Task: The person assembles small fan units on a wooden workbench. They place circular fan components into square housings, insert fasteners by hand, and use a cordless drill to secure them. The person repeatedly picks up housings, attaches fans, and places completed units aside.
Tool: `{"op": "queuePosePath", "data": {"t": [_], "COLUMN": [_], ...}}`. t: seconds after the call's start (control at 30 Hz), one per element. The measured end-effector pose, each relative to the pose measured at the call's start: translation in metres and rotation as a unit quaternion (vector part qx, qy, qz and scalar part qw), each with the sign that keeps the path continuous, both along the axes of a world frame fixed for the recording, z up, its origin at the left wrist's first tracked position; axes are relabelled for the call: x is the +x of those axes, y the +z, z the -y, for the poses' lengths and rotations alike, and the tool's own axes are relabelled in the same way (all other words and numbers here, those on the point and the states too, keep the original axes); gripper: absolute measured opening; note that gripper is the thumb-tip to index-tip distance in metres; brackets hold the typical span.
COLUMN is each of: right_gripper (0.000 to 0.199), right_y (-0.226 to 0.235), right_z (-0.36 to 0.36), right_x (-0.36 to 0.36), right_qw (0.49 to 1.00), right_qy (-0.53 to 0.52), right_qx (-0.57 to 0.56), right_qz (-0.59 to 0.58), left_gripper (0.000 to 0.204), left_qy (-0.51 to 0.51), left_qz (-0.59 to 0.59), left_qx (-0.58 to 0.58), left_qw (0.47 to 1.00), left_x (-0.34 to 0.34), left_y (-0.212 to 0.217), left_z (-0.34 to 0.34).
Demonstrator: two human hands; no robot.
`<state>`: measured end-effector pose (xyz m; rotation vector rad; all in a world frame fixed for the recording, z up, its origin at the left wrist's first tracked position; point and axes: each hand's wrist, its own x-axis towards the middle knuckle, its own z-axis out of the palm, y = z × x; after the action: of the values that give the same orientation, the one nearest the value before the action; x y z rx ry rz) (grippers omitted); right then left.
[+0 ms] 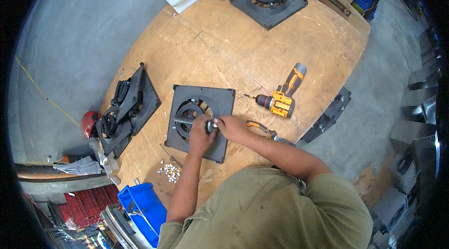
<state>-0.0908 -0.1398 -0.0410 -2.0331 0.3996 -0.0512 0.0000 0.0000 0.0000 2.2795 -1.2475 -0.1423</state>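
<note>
A square black plate point(226, 101) with a round opening and a ring-shaped fitting point(189, 108) lies on the wooden table in front of me. Over its near right part, my left hand point(202, 133) is closed around a dark cylindrical piece point(210, 127), whose exact kind I cannot make out. A grey bar-like part point(183, 120) juts out to the left of that hand. My right hand point(232, 128) meets the left from the right side. Its thumb and finger pinch a small pale piece point(215, 122) at the dark piece's end.
Right of the plate lie a yellow-black cordless drill point(280, 101) and orange-handled pliers point(263, 128). Small white and brass-coloured pieces point(170, 171) are heaped near a blue bin point(142, 211). Similar black plates are stacked at left point(147, 92), and another plate point(285, 10) lies far back.
</note>
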Motion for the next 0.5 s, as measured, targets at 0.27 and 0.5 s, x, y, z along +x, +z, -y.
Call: {"op": "queuePosePath", "data": {"t": [0.27,0.5], "right_gripper": [0.040,0.047], "right_y": [-0.011,-0.008], "right_z": [-0.002,-0.009], "right_x": [-0.003,-0.014], "right_qw": [0.976,0.992], "right_qy": [-0.001,-0.049], "right_qx": [0.218,-0.075], "right_qz": [-0.026,0.092], "left_gripper": [0.046,0.045], "left_qy": [0.006,0.004], "left_qz": [-0.005,0.017], "left_qx": [-0.017,-0.009], "left_qw": [1.000,1.000], "left_x": [-0.011,-0.007], "left_y": [-0.008,-0.009], "left_z": [0.004,0.002]}}
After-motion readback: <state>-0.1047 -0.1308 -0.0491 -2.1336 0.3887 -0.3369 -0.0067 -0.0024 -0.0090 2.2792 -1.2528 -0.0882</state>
